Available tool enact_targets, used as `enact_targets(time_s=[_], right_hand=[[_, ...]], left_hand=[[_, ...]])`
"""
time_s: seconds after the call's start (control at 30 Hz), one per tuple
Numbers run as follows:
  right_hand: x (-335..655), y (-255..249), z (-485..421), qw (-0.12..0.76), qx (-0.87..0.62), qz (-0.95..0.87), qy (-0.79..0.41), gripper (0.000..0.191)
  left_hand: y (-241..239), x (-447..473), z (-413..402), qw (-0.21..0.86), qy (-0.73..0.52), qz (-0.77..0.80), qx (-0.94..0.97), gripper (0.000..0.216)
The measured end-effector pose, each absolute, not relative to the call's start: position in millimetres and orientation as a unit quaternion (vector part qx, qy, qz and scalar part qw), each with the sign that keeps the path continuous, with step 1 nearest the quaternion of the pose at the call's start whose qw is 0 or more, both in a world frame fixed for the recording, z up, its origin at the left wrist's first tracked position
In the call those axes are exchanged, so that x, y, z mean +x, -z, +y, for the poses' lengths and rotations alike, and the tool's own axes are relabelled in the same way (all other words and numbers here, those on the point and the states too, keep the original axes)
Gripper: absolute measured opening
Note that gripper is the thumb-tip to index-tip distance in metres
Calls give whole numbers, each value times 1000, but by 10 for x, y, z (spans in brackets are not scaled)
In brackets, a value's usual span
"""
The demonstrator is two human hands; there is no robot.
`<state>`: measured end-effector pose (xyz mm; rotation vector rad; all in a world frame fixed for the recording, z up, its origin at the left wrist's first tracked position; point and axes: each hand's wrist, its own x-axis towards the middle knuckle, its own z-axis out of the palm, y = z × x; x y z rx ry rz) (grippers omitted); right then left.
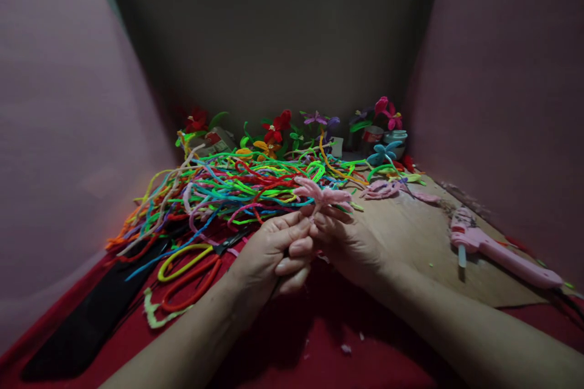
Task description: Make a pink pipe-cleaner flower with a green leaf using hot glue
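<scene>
Between my hands, at the middle of the head view, a pale pink pipe-cleaner flower (319, 196) stands with its petals spread outward. My left hand (287, 246) is closed, its thumb and forefinger pinching just under the petals, the other fingers curled. A thin dark stem seems to run down through that fist. My right hand (347, 240) pinches the flower's base from the other side, close against the left fingertips. The exact contact of the right fingers is partly hidden. Just behind the flower lies a heap of coloured pipe cleaners (228, 185).
Scissors (189, 276) with yellow and red handles lie left on the red cloth (292, 340), near a black flat object (95, 313). At right, a pink glue gun (502, 255) rests on a brown board (410, 243). Finished flowers, including a blue one (384, 152), line the back.
</scene>
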<state>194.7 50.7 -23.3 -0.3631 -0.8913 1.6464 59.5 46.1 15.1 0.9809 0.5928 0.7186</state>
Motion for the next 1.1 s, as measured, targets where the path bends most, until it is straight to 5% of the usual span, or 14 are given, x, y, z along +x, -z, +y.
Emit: enact_targets(time_s=[0.13,0.33,0.47,0.7,1.1], right_hand=[[1949,191,492,575,-161,-371,-712,34],[1939,187,475,598,-179,-375,-686,36],[1936,190,448,601,-226,-389,-660,29],[1949,179,440,609,-234,-432,-623,13],[1939,230,458,603,-246,-417,-634,19]], left_hand=[[-151,627,436,684,-345,337,548,17],[-2,622,416,192,-386,402,808,13],[101,574,471,34,-387,366,846,13],[-15,601,427,170,-407,415,796,17],[-144,666,405,544,-416,424,593,20]])
